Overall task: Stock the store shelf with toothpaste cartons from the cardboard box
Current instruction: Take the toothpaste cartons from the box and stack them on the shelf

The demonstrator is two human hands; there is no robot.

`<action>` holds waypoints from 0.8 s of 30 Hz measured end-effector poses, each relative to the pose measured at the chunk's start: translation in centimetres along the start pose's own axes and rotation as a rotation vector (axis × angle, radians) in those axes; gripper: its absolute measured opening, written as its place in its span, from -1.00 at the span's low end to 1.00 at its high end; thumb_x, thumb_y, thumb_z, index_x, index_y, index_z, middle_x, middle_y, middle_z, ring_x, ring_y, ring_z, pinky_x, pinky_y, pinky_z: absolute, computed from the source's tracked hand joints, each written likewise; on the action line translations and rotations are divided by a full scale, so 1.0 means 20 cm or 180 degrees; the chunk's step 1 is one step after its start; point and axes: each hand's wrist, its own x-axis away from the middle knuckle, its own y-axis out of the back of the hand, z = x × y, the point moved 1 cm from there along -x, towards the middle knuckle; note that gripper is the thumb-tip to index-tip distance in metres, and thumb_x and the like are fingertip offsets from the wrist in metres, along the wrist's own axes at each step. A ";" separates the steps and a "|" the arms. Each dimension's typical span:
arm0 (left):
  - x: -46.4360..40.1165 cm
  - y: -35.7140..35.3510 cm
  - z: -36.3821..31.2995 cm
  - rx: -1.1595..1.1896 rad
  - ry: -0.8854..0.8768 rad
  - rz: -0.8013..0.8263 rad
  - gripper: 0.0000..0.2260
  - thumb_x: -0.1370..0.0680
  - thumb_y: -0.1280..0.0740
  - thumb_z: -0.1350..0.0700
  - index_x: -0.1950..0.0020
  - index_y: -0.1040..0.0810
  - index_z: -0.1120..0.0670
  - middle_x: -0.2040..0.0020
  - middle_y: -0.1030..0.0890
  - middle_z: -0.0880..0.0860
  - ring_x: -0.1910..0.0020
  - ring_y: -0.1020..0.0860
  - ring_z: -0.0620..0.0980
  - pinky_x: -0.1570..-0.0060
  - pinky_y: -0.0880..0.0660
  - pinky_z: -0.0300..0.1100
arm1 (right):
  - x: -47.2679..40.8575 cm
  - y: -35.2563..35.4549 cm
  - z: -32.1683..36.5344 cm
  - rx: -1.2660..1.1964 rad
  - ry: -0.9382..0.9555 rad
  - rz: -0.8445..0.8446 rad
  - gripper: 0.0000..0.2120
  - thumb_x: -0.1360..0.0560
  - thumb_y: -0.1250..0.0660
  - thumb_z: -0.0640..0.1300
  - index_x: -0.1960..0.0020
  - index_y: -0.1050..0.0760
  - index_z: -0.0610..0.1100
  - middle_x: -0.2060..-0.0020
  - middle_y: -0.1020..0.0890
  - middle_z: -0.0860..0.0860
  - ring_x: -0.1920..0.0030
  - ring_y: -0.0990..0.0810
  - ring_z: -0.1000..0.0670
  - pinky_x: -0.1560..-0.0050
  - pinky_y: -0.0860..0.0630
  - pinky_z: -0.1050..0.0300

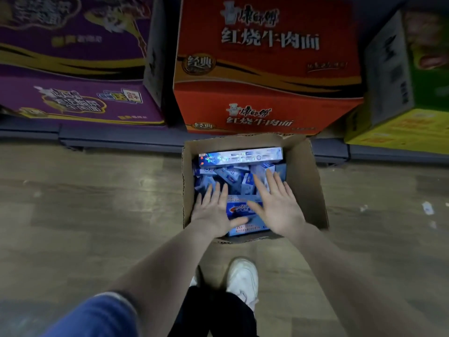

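Observation:
An open cardboard box [306, 181] stands on the floor in front of me, filled with several blue and white toothpaste cartons. One long carton [240, 156] lies across the far side of the box, and a blue carton [243, 210] lies at the near side. My left hand [215, 211] and my right hand [278, 204] are both spread flat, palms down, over the cartons inside the box. The fingers are straight and hold nothing. Whether the palms touch the cartons is unclear.
Behind the box runs a low dark shelf base [121, 139]. On it stand a large purple case [77, 69], a red noodle case [264, 66] and a yellow-green case [410, 98]. My white shoe [243, 278] is on the wooden floor [97, 203].

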 end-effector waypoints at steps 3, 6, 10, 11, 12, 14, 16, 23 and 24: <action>-0.03 -0.01 0.00 0.0268 0.0007 0.0402 0.02 -0.38 -0.23 -0.42 -0.50 0.38 -0.02 -0.51 0.35 0.06 -0.52 0.22 0.06 -0.50 0.10 0.02 | -0.03 -0.06 -0.03 -0.0044 -0.0063 0.0707 -0.23 -0.52 -0.02 0.31 -0.52 0.26 0.01 -0.52 0.25 -0.08 -0.51 0.27 -0.07 -0.48 0.18 -0.04; -0.03 -0.03 0.00 0.0625 -0.0084 0.0433 0.08 -0.34 -0.38 -0.33 -0.51 0.33 -0.04 -0.52 0.32 0.06 -0.53 0.10 0.10 -0.48 -0.04 -0.01 | -0.03 -0.11 -0.04 -0.0241 -0.0088 0.1184 -0.13 -0.46 -0.13 0.35 -0.53 0.25 0.03 -0.52 0.22 -0.06 -0.52 0.24 -0.07 -0.48 0.12 -0.08; -0.06 -0.05 0.01 0.1046 -0.0116 0.0243 0.10 -0.29 -0.50 -0.22 -0.54 0.20 0.00 -0.53 0.11 0.08 -0.49 -0.08 0.12 -0.44 -0.16 -0.03 | -0.06 -0.12 -0.04 -0.0489 -0.0007 0.1439 -0.03 -0.37 -0.35 0.28 -0.53 0.19 0.08 -0.54 0.11 -0.03 -0.53 0.13 -0.08 -0.47 0.03 -0.12; -0.07 -0.05 0.01 0.1120 -0.0102 0.0203 0.10 -0.27 -0.52 -0.19 -0.54 0.17 0.01 -0.51 0.04 0.09 -0.48 -0.11 0.11 -0.43 -0.18 -0.03 | -0.07 -0.11 -0.05 -0.0517 -0.0017 0.1431 -0.01 -0.35 -0.38 0.27 -0.53 0.18 0.09 -0.54 0.09 -0.02 -0.53 0.11 -0.07 -0.47 0.02 -0.12; -0.08 -0.05 0.01 0.1201 -0.0082 0.0160 0.10 -0.26 -0.54 -0.16 -0.54 0.14 0.01 -0.48 -0.02 0.09 -0.45 -0.15 0.11 -0.42 -0.20 -0.04 | -0.08 -0.11 -0.06 -0.0516 -0.0028 0.1431 0.00 -0.33 -0.39 0.27 -0.53 0.18 0.09 -0.54 0.08 -0.01 -0.53 0.10 -0.07 -0.47 0.01 -0.12; -0.08 -0.05 -0.01 0.1343 -0.0040 0.0069 0.07 -0.25 -0.56 -0.11 -0.54 0.07 0.01 -0.43 -0.12 0.07 -0.41 -0.20 0.10 -0.40 -0.23 -0.05 | -0.10 -0.11 -0.08 -0.0458 -0.0039 0.1460 0.04 -0.30 -0.41 0.29 -0.52 0.18 0.10 -0.54 0.08 0.01 -0.53 0.10 -0.07 -0.47 0.02 -0.11; -0.07 -0.05 -0.01 0.1449 -0.0016 -0.0007 -0.03 -0.25 -0.56 -0.07 -0.52 -0.07 0.01 -0.34 -0.24 0.06 -0.35 -0.28 0.09 -0.34 -0.28 -0.08 | -0.12 -0.11 -0.09 -0.0398 -0.0041 0.1486 0.08 -0.27 -0.43 0.31 -0.53 0.18 0.09 -0.54 0.07 0.02 -0.53 0.10 -0.07 -0.47 0.03 -0.12; -0.05 -0.04 -0.03 0.1572 -0.0054 -0.0300 -0.44 -0.30 -0.54 0.04 -0.20 -0.36 -0.05 -0.09 -0.55 0.00 -0.09 -0.51 0.03 -0.05 -0.41 -0.16 | -0.14 -0.10 -0.08 0.0238 0.0321 0.0880 -0.10 -0.20 -0.40 0.39 -0.36 -0.22 -0.04 -0.28 -0.37 0.00 -0.28 -0.29 -0.03 -0.30 -0.24 0.08; -0.04 -0.04 -0.03 0.1623 -0.0087 -0.0400 -0.51 -0.32 -0.53 0.06 -0.14 -0.37 -0.05 -0.05 -0.57 -0.01 -0.06 -0.53 0.03 -0.01 -0.41 -0.16 | -0.14 -0.09 -0.07 0.0269 0.0349 0.0882 -0.15 -0.19 -0.41 0.38 -0.31 -0.26 -0.06 -0.24 -0.39 0.00 -0.24 -0.32 -0.03 -0.27 -0.25 0.09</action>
